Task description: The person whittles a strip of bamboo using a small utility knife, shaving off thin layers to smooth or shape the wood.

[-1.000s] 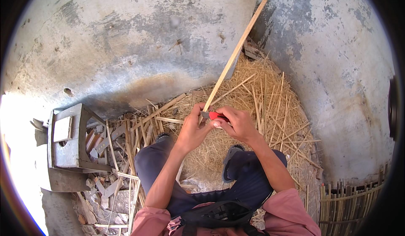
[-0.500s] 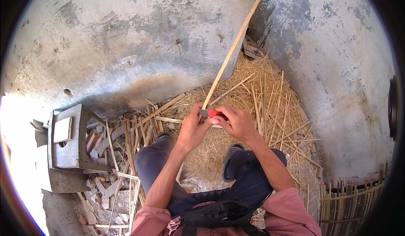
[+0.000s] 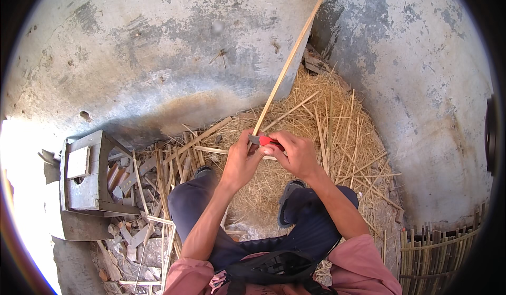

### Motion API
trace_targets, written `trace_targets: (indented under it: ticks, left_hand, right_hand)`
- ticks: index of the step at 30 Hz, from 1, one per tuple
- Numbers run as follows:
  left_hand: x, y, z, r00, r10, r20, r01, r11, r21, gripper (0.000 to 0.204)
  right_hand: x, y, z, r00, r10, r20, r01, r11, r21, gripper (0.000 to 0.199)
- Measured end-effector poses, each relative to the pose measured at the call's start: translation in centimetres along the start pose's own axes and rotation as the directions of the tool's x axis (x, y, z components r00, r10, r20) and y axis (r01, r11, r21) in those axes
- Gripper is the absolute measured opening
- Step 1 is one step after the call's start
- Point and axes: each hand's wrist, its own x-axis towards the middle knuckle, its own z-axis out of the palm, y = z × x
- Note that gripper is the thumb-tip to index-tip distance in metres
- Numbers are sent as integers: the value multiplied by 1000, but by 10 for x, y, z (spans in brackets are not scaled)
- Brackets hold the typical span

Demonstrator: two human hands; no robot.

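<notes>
My left hand (image 3: 241,160) is closed on the near end of a long pale bamboo strip (image 3: 289,63). The strip slants up and away to the right, its far end high in front of the wall corner. My right hand (image 3: 296,155) grips a knife with a red and black handle (image 3: 268,141). Its short grey blade (image 3: 254,139) lies across the strip beside my left fingers. Both hands are close together above the straw between my knees. My fingers hide the near tip of the strip.
Fine shavings (image 3: 311,97) and loose split strips (image 3: 352,137) cover the floor ahead. A worn wooden stool (image 3: 87,189) lies tipped at the left beside rubble (image 3: 132,237). A slatted bamboo basket (image 3: 435,261) stands at the lower right. Stained walls (image 3: 174,47) meet in a corner ahead.
The strip's far end has shifted very slightly left and down. The knife blade has turned a little against the strip. Both hands keep their grip almost in place.
</notes>
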Motion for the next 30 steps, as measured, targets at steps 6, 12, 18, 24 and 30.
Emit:
trace_targets:
  ticks: [6,12,18,24,30]
  left_hand:
    - [0,-1,1,1000,18,-13,-19,999,-29,45]
    - [-1,7,0,1000,13,-23,-13,1000,-4,39]
    - [-1,4,3,998,44,-54,-47,998,-52,40]
    - [-1,10,0,999,21,-31,-21,1000,14,38]
    - [-1,6,3,996,61,-58,-61,998,-3,36]
  right_hand:
    - [0,-4,2,999,-6,-37,6,1000,-22,30]
    - [-1,-3,2,999,-14,-37,13,999,-43,30]
    - [-1,-4,3,999,-15,-39,12,998,-63,30]
    - [-2,-4,6,998,-14,-59,8,995,-101,30]
    - [-2,-4,7,997,-18,-77,9,993,-120,32]
